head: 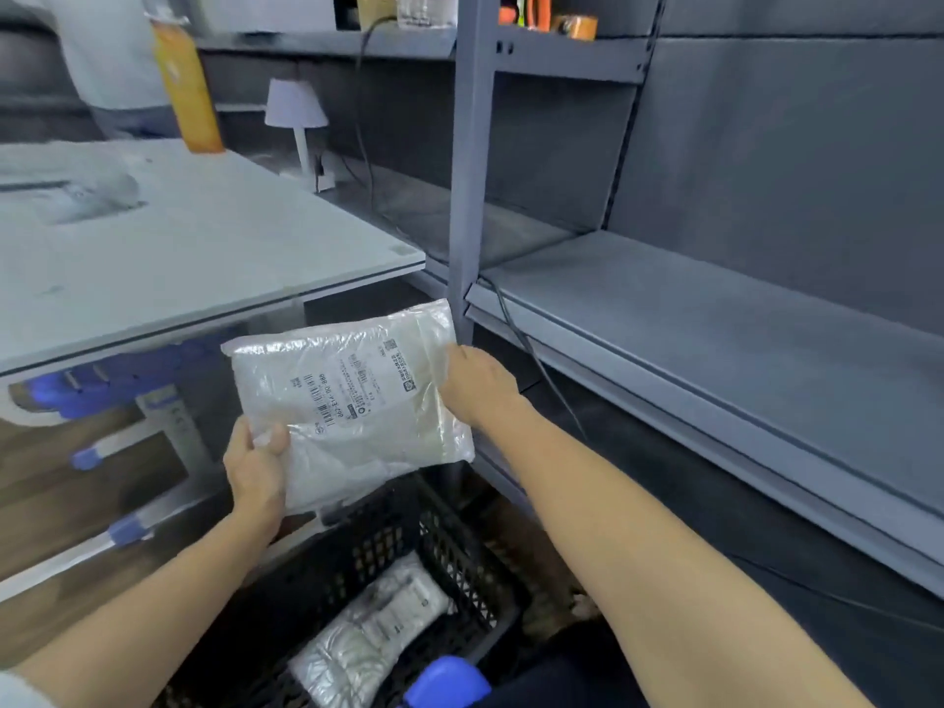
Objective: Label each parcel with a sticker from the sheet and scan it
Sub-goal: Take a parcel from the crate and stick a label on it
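Note:
I hold a clear plastic parcel point(352, 401) with white contents and printed barcode labels on its face, in the air beside the table's edge and above a black crate. My left hand point(255, 467) grips its lower left corner with the thumb on top. My right hand point(475, 385) holds its right edge. Below, the black mesh crate point(459, 549) holds more white bagged parcels point(373, 636). No sticker sheet or scanner can be made out clearly.
A white table point(179, 258) stands at the left with blurred pale items on it. Grey metal shelving point(715, 319) fills the right, with a black cable point(531, 355) hanging down. A small white lamp point(296, 115) and an orange bottle point(186, 89) stand behind. A blue object point(449, 679) lies by the crate.

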A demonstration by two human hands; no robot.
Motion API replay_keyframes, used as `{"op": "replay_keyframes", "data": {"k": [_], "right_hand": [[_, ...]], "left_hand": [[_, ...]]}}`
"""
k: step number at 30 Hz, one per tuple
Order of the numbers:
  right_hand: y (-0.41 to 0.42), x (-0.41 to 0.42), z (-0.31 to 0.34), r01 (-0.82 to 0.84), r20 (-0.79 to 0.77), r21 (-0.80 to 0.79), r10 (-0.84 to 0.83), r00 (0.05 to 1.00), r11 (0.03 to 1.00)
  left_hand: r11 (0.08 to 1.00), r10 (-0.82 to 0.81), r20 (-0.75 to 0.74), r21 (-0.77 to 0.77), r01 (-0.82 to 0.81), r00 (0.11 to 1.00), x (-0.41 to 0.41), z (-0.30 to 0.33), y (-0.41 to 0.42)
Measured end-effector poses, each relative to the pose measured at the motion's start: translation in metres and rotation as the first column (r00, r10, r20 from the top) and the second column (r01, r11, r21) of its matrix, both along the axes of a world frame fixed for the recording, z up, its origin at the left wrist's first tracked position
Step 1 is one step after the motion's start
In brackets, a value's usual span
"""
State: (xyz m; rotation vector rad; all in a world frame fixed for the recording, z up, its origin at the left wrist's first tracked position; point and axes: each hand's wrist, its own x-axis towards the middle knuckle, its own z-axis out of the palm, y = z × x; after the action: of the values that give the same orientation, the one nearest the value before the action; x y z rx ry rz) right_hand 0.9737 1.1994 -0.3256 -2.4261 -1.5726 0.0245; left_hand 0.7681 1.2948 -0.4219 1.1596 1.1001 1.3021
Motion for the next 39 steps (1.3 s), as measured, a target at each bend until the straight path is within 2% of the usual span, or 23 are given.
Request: {"op": "replay_keyframes", "data": {"k": [3,6,10,13,19,24,27,30,33,35,37,39], "right_hand": [[-0.007,0.007,0.044,-0.016,0.077,0.113,0.007,0.997,0.993],[-0.020,0.020,0.087,-0.002,0.124,0.223,-0.027,0.992,0.975],[-0.049,0.046,0.133,0.080,0.042,0.355,-0.102,0.994,0.931],[-0.073,0.067,0.159,0.133,0.071,0.420,-0.178,0.981,0.898],[-0.129,0.125,0.183,0.322,0.066,0.495,-0.404,0.912,0.807],[-0.190,0.172,0.189,0.481,0.092,0.528,-0.611,0.787,0.700],[-0.229,0.193,0.200,0.490,0.163,0.487,-0.626,0.763,0.723],[-0.263,0.204,0.214,0.506,0.226,0.446,-0.640,0.734,0.738],[-0.288,0.208,0.226,0.530,0.166,0.435,-0.643,0.747,0.728],[-0.302,0.207,0.231,0.516,0.081,0.447,-0.608,0.790,0.730],[-0.313,0.203,0.233,0.510,-0.095,0.509,-0.544,0.834,0.693],[-0.318,0.198,0.231,0.519,-0.206,0.607,-0.512,0.834,0.602]], "left_hand": [[0.996,0.005,0.055,0.088,-0.010,0.998,0.010,0.046,0.009],[0.985,-0.056,0.132,0.169,0.033,0.990,0.028,0.093,0.015],[0.956,-0.169,0.187,0.271,0.115,0.968,0.073,0.153,0.006],[0.927,-0.261,0.234,0.331,0.176,0.937,0.111,0.189,-0.008],[0.841,-0.438,0.165,0.422,0.338,0.884,0.194,0.227,-0.047],[0.715,-0.641,0.089,0.432,0.550,0.762,0.263,0.237,-0.091],[0.640,-0.722,0.022,0.402,0.655,0.692,0.296,0.243,-0.119],[0.541,-0.768,-0.084,0.447,0.713,0.635,0.318,0.256,-0.141],[0.434,-0.811,-0.152,0.490,0.756,0.564,0.332,0.271,-0.159],[0.411,-0.776,-0.246,0.501,0.762,0.581,0.341,0.279,-0.168],[0.433,-0.665,-0.340,0.549,0.715,0.665,0.345,0.286,-0.177],[0.469,-0.598,-0.281,0.637,0.612,0.751,0.344,0.291,-0.187]]}}
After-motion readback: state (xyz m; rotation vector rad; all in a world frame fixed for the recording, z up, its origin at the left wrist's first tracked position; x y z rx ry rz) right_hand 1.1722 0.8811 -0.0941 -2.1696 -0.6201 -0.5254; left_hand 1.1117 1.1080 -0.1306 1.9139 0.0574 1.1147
